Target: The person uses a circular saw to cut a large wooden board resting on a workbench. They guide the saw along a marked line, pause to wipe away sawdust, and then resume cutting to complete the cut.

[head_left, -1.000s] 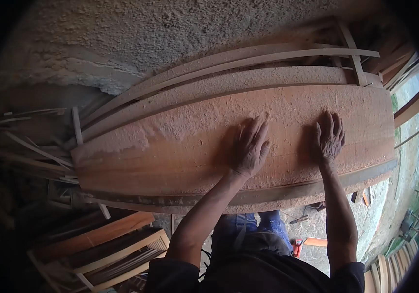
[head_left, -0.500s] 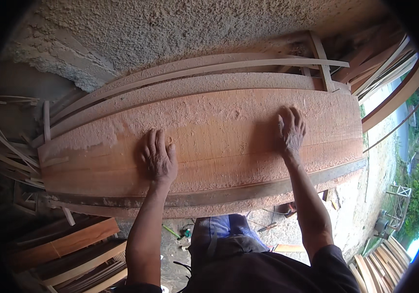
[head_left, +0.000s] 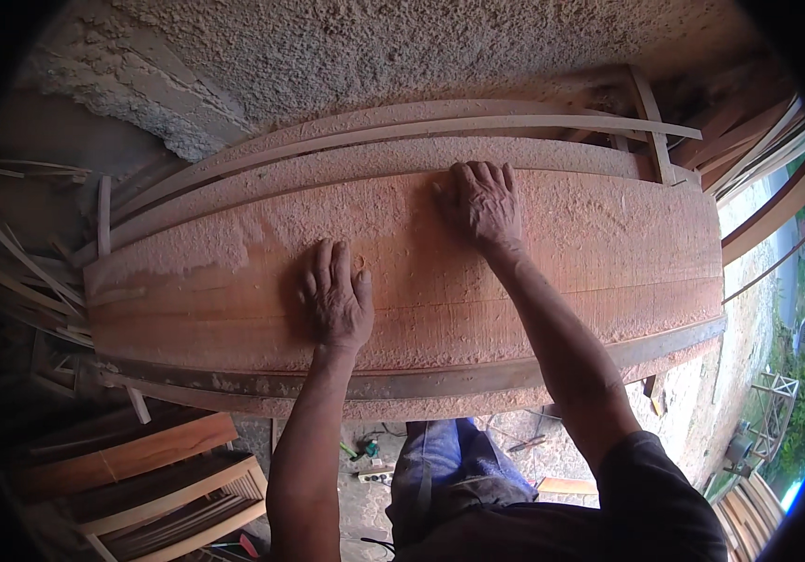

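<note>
A wide, reddish wooden board (head_left: pixel 627 253) lies in front of me, its far part covered with pale wood shavings (head_left: pixel 356 211). On the barer left-middle surface rests my left hand (head_left: pixel 339 302), palm down with fingers stretched out and nothing in them. My right hand (head_left: pixel 487 206) lies farther away, palm down on the shavings near the board's far edge. Its fingers point away from me and are slightly bent, and no tool shows in it. A darker straight strip (head_left: pixel 477 379) runs along the board's near side.
Behind the board are a long thin wooden strip (head_left: pixel 327 140), an upright post (head_left: pixel 651 122) and a rough wall (head_left: pixel 327 56). Curved wood pieces (head_left: pixel 178 492) are stacked at the lower left, and more slats (head_left: pixel 749 510) stand at the lower right. A power strip (head_left: pixel 376 475) lies on the floor.
My right hand has swept left and away from me, from the board's right part to its far edge near the middle. My left hand keeps its place; the view has shifted slightly.
</note>
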{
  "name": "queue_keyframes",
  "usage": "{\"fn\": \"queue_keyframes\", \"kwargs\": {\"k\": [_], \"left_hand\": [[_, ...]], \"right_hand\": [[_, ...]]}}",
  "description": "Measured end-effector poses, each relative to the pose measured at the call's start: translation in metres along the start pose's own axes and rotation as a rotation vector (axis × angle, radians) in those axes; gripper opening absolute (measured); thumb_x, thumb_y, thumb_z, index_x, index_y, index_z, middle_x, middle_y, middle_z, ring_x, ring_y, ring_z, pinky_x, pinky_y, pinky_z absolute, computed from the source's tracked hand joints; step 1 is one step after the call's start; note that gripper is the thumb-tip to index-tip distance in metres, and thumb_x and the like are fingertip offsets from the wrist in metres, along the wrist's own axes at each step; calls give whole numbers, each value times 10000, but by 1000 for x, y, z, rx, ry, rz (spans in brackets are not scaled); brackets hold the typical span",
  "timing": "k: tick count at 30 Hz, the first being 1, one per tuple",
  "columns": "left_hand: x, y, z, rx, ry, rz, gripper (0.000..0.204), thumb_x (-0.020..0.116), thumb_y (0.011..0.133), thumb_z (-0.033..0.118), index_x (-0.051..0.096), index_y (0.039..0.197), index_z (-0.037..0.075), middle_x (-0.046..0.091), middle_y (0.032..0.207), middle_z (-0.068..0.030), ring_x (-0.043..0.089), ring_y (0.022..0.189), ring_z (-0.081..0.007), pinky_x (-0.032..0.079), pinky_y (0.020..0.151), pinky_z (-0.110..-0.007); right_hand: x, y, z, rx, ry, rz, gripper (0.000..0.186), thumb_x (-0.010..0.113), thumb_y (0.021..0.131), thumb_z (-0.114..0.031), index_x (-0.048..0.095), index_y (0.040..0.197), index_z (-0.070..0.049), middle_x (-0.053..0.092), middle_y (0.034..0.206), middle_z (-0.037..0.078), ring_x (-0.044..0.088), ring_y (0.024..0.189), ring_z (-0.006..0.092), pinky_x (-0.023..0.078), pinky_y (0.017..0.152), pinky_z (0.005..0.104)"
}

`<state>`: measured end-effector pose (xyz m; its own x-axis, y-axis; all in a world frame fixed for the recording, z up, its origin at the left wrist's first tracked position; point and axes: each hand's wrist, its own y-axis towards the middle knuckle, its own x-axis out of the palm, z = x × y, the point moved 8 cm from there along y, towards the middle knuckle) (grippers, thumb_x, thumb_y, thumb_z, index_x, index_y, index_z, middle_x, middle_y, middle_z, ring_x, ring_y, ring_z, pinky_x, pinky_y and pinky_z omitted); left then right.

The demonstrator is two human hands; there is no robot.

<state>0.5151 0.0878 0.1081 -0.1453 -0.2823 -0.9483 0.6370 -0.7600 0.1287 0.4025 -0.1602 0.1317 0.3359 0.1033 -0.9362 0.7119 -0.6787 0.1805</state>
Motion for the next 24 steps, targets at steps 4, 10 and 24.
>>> {"fn": "queue_keyframes", "kwargs": {"k": [4, 10, 24], "left_hand": [[-1, -3, 3, -32, 7, -70, 568, 499, 1028, 382, 398, 1530, 136, 321, 1613, -134, 317, 1457, -394, 254, 1150, -597], [0, 1, 6, -16, 12, -66, 591, 529, 1011, 393, 408, 1517, 112, 310, 1613, -135, 297, 1471, -387, 258, 1140, -610], [-3, 1, 7, -21, -61, -45, 634, 559, 995, 410, 403, 1519, 89, 318, 1607, -149, 291, 1477, -378, 260, 1143, -606]], "right_hand": [[2, -5, 2, 31, -42, 20, 457, 552, 1004, -489, 612, 1235, -100, 619, 1245, 150, 538, 1245, 345, 302, 1166, 536], [2, -6, 0, 10, -46, 22, 451, 540, 1011, -484, 608, 1244, -104, 613, 1245, 140, 531, 1248, 345, 293, 1172, 538], [5, -6, 0, -8, -98, 28, 471, 500, 1034, -478, 588, 1288, -91, 605, 1280, 142, 517, 1267, 345, 286, 1174, 539]]}}
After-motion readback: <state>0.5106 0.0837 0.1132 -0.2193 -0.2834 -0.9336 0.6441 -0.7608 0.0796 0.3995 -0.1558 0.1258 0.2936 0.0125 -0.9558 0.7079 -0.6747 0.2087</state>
